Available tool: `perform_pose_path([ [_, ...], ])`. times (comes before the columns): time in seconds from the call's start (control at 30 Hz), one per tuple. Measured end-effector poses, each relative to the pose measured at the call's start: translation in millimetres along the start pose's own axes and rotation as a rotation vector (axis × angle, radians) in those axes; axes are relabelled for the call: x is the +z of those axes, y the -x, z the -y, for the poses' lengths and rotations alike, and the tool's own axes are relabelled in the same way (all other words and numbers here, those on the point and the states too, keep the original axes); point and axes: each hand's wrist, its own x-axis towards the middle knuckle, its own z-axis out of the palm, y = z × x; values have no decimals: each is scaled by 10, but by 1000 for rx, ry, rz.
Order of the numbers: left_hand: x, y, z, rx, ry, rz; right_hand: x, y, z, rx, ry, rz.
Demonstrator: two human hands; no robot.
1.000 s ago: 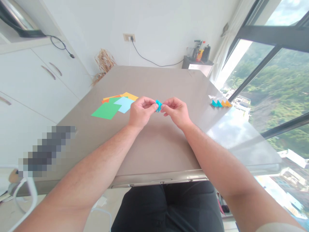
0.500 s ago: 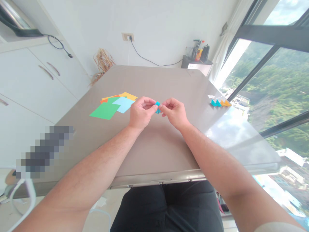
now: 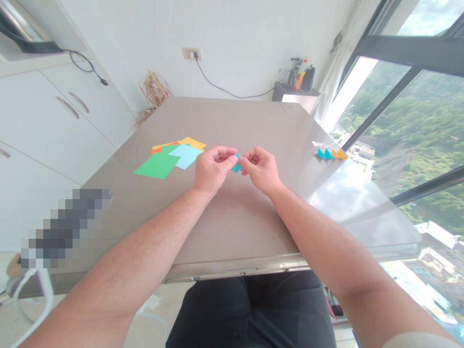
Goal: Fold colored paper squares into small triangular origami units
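A small folded piece of blue paper (image 3: pixel 236 167) is held just above the middle of the table, pinched from both sides. My left hand (image 3: pixel 213 168) grips its left side between thumb and fingers. On the opposite side, my right hand (image 3: pixel 261 169) pinches it the same way, the two thumbs almost meeting. Fingers hide much of the paper. Left of my hands lie flat sheets: a green sheet (image 3: pixel 155 165), a light blue sheet (image 3: pixel 185 157) and an orange-yellow sheet (image 3: pixel 193 143). Folded blue paper shapes (image 3: pixel 325 153) and folded orange paper shapes (image 3: pixel 339 154) stand in a row at the right.
The grey-brown table (image 3: pixel 232 121) reaches to a window on the right. A pixelated dark patch (image 3: pixel 68 224) covers something at the left edge. Behind the table, a small cabinet (image 3: pixel 295 94) carries bottles, and dried stalks (image 3: pixel 155 92) stand at the back left.
My fingers have shifted slightly on the blue paper; its upper part is now more covered and its lower tip shows. The sheets and folded shapes stay in place.
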Motion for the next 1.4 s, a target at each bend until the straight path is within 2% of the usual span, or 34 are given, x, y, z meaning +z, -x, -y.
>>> perform_pose_path([
  [0.27,13,-6,-12,38,-49,-18,10,16,38,-10,81,-12],
  [0.43,16,-28,0,-6,2,-35,17,12,16,-20,19,19],
  [0.57,14,-42,0,24,28,-67,21,19,16,63,-59,77],
  [0.73,8,-57,-24,-7,85,-88,15,25,29,185,-29,170],
  [1.07,25,-41,-10,-3,36,-127,16,22,42,237,-35,203],
  [1.17,12,-41,-25,-60,6,-97,10,19,27,253,-44,217],
  [1.27,-22,-54,-35,-160,-50,-17,-9,9,14,264,-45,225],
  [1.4,-67,-87,-3,-272,-14,83,-42,-10,16,230,-33,137],
])
